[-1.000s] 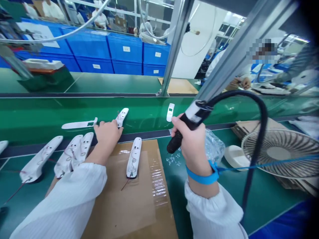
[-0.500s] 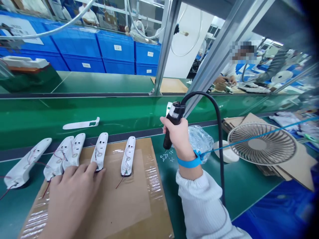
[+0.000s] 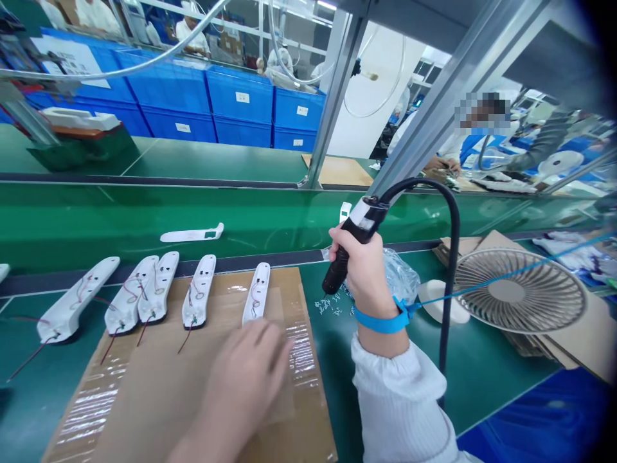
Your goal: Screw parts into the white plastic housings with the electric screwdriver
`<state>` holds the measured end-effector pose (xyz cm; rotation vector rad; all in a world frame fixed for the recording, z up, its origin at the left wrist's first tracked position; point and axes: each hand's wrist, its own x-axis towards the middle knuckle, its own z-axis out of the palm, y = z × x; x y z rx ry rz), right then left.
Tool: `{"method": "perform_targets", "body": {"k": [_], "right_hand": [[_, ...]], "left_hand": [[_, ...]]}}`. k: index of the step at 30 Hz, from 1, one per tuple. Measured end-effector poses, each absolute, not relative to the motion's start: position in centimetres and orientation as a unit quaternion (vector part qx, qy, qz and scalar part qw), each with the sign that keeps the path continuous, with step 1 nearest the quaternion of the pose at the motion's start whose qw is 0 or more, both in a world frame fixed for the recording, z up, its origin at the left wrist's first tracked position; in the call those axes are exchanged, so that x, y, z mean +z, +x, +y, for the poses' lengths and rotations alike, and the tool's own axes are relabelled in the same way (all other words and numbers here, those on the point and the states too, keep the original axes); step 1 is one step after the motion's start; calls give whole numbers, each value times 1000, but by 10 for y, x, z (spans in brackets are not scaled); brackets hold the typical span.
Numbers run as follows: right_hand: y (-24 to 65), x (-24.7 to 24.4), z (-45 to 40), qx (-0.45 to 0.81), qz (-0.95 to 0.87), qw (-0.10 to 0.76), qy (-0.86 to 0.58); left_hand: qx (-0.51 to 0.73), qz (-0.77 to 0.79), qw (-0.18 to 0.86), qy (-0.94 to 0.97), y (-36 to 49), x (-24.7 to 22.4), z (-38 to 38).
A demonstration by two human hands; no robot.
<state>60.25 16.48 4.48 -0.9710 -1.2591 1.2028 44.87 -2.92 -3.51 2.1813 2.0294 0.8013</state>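
My right hand (image 3: 360, 260) is wrapped around a black electric screwdriver (image 3: 354, 241). Its tip points down at a scatter of small screws (image 3: 330, 303) on the green table. My left hand (image 3: 248, 370), blurred, is over the lower end of the rightmost white plastic housing (image 3: 256, 292); whether its fingers grip that part is hidden. To the left, on the cardboard and the table, lie several more such housings with thin wires, among them one (image 3: 199, 289) on the cardboard sheet (image 3: 193, 379) and one (image 3: 77, 302) at its left.
Behind, a loose white strip (image 3: 193, 235) rests on the green conveyor belt (image 3: 120, 212). A clear plastic bag (image 3: 400, 276), a round fan grille (image 3: 520, 289) and cardboard pieces lie right. The screwdriver's black cable (image 3: 453, 257) and a blue wrist-strap cord cross there. A co-worker sits beyond the metal post (image 3: 337, 96).
My left hand has moved right, from the housings at the left to the rightmost one. My right hand still holds the screwdriver, its tip now at the screws. The view has shifted slightly.
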Motion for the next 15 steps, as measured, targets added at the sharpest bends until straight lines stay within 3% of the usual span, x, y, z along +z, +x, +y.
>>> {"method": "perform_targets", "body": {"k": [3,6,15], "right_hand": [[605,51,159,529,-529,541,-384],[608,56,156,535,-533,537,-375],[616,62,155,527,-542,541,-368]], "left_hand": [[267,670,189,666,499,-38,14],[234,707,272,610,524,-39,53],[196,703,275,626,526,-51,61]]}}
